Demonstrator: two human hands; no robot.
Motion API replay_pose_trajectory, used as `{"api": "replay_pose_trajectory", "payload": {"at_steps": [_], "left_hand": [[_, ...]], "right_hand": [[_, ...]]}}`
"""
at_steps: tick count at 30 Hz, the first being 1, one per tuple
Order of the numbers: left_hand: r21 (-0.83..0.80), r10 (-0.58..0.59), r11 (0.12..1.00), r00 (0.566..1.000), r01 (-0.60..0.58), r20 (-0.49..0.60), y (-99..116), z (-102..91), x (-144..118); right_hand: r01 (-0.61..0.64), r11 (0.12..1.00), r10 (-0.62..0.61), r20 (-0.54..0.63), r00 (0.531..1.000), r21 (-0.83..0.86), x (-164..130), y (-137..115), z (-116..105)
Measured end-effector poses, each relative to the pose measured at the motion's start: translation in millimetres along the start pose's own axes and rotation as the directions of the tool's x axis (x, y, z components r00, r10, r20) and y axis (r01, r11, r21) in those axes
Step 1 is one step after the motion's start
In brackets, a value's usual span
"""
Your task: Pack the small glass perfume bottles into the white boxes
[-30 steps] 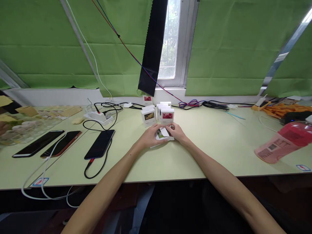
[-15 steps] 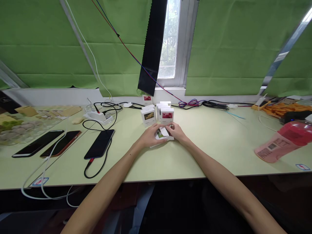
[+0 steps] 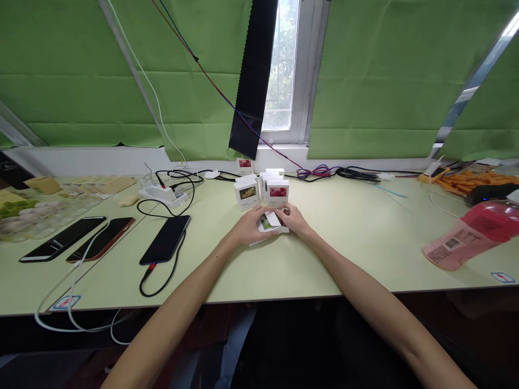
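Box (image 3: 272,222), small, white, w/ picture on top face, lies on the table (image 3: 344,254) at centre, near the far half. One white flap stands open, tilted up over the top face. Left hand (image 3: 247,226) grips the box from the left side, fingers curled round its edge. Right hand (image 3: 292,219) grips it from the right, fingertips at the flap. Both hands are clamped on the box, w/ it pressed between them; both forearms reach out from the near edge.

Just behind the box: group of like boxes (image 3: 263,189) standing upright, red or yellow pictures on the fronts, approx. touching one another. One more stands apart on the window sill behind.

Left of hands: black phone (image 3: 165,246) flat on the table, black cable plugged in at its near end. Further left, two more phones (image 3: 81,239) side by side. Power strip (image 3: 162,194) w/ cables lies behind them.

Far right: pink bottle (image 3: 472,235) lying on its side, well apart from the hands.
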State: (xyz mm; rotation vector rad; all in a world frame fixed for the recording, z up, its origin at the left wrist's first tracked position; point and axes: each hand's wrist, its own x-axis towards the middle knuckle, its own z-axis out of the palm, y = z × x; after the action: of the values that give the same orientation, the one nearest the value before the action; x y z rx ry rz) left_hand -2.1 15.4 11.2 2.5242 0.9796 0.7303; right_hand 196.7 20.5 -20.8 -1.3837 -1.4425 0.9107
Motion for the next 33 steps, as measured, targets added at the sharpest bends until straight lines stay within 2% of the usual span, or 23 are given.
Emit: {"api": "replay_pose_trajectory", "payload": {"at_steps": [33], "left_hand": [[-0.019,0.0,1.0,1.0,-0.001,-0.011,-1.3,0.3,-0.1]], "right_hand": [[-0.01,1.0,0.01,-0.005,1.0,-0.011,-2.6,-3.6,-0.5]]}}
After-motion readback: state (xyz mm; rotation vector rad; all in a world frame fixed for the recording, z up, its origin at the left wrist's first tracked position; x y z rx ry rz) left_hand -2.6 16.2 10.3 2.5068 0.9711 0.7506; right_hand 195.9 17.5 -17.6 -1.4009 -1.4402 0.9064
